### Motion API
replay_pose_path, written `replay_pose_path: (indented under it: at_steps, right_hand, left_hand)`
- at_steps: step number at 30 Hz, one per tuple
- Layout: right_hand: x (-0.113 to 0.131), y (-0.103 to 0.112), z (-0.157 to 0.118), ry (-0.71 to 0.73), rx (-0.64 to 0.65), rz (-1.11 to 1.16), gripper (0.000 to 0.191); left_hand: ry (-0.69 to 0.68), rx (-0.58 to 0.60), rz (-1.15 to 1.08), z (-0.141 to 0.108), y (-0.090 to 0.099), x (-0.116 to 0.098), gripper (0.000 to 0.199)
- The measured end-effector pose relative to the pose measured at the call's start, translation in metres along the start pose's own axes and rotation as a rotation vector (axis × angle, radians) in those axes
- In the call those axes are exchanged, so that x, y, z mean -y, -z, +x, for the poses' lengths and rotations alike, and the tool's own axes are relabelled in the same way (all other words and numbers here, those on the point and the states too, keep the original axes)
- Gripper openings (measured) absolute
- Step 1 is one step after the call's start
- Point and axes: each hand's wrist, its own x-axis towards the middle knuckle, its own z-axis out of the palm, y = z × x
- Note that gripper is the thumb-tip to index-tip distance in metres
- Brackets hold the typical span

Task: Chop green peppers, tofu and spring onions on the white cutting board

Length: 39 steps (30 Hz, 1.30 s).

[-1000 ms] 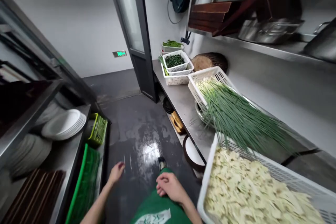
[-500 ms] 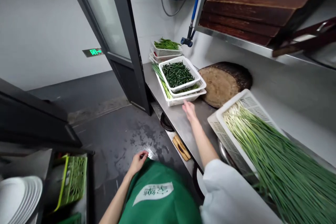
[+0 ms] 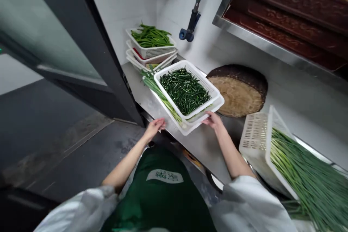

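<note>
A white plastic basket (image 3: 199, 110) of thin dark green chili peppers (image 3: 185, 88) sits on top of another white basket (image 3: 187, 129) on the steel counter. Scallions (image 3: 160, 92) stick out along the left side of the lower one. My right hand (image 3: 213, 120) grips the lower basket's near right corner, its fingertips partly hidden at the rim. My left hand (image 3: 156, 127) hovers by the counter's front edge, left of the baskets and apart from them. Its fingers are loosely bent, thumb apart, with nothing in them.
Behind stand stacked baskets (image 3: 152, 51) topped with long green peppers (image 3: 150, 36). A round wooden chopping block (image 3: 236, 96) lies against the wall. On the right, a tilted basket (image 3: 254, 132) holds long green chives (image 3: 307, 166). A dark door frame (image 3: 108, 43) borders the counter's left.
My right hand has come onto the lower basket's rim. My left hand has risen from beside the apron toward the counter edge. The view has moved closer to the baskets.
</note>
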Motion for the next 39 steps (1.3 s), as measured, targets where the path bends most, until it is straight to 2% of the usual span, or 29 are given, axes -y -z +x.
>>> replay_pose_path:
  at_steps: [2, 3, 6, 8, 10, 13, 16, 18, 20, 22, 24, 26, 29, 32, 34, 36, 37, 39]
  right_hand:
    - [0.003, -0.009, -0.011, -0.167, -0.034, -0.030, 0.015]
    - [0.003, -0.015, -0.016, -0.187, -0.050, -0.039, 0.018]
    - [-0.005, -0.037, -0.027, -0.077, -0.217, -0.086, 0.019]
    - [-0.011, -0.049, -0.031, -0.028, -0.402, -0.111, 0.018]
    - [-0.017, -0.056, -0.035, 0.021, -0.516, -0.090, 0.017]
    - [-0.032, -0.055, -0.055, 0.115, -0.538, -0.053, 0.010]
    - [-0.061, -0.044, -0.098, 0.152, -0.563, -0.041, 0.010]
    - [-0.090, -0.034, -0.135, 0.136, -0.610, 0.023, 0.018]
    - [-0.122, -0.021, -0.171, 0.124, -0.710, 0.133, 0.028]
    - [-0.153, -0.008, -0.203, 0.149, -0.746, 0.212, 0.033]
    - [-0.178, 0.006, -0.229, 0.166, -0.763, 0.241, 0.033]
    - [-0.197, 0.020, -0.253, 0.170, -0.786, 0.231, 0.029]
    - [-0.227, 0.043, -0.289, 0.143, -0.798, 0.175, 0.025]
    - [-0.265, 0.070, -0.333, 0.076, -0.794, 0.167, 0.029]
    - [-0.293, 0.086, -0.365, 0.041, -0.800, 0.211, 0.036]
    - [-0.318, 0.101, -0.393, 0.033, -0.821, 0.263, 0.043]
    - [-0.329, 0.108, -0.404, 0.042, -0.850, 0.293, 0.046]
    - [-0.348, 0.120, -0.416, 0.085, -0.936, 0.355, 0.050]
  left_hand:
    - [0.004, 0.070, -0.064, 0.044, -0.021, -0.032, 0.045]
    - [0.014, 0.085, -0.065, 0.060, -0.031, -0.042, 0.043]
    - [0.044, 0.089, -0.042, 0.084, -0.053, -0.054, 0.039]
    - [0.023, 0.075, -0.066, 0.084, -0.060, -0.058, 0.044]
    - [-0.024, 0.093, -0.116, 0.077, -0.062, -0.065, 0.054]
    - [-0.079, 0.169, -0.156, 0.057, -0.059, -0.081, 0.070]
    - [-0.060, 0.214, -0.151, 0.022, -0.048, -0.086, 0.085]
    - [-0.035, 0.235, -0.138, -0.009, -0.036, -0.077, 0.091]
    - [-0.037, 0.261, -0.116, -0.040, -0.019, -0.063, 0.093]
    - [-0.007, 0.285, -0.127, -0.059, -0.001, -0.048, 0.093]
    - [0.092, 0.274, -0.200, -0.061, 0.014, -0.038, 0.089]
    - [0.223, 0.241, -0.279, -0.050, 0.023, -0.032, 0.076]
    - [0.326, 0.234, -0.303, -0.039, 0.020, -0.023, 0.061]
    - [0.303, 0.311, -0.261, -0.066, 0.016, -0.006, 0.057]
    - [0.290, 0.408, -0.216, -0.099, 0.017, 0.009, 0.069]
    - [0.290, 0.504, -0.171, -0.129, 0.017, 0.025, 0.097]
    - [0.296, 0.539, -0.155, -0.139, 0.016, 0.034, 0.109]
    - [0.314, 0.573, -0.141, -0.148, 0.010, 0.054, 0.118]
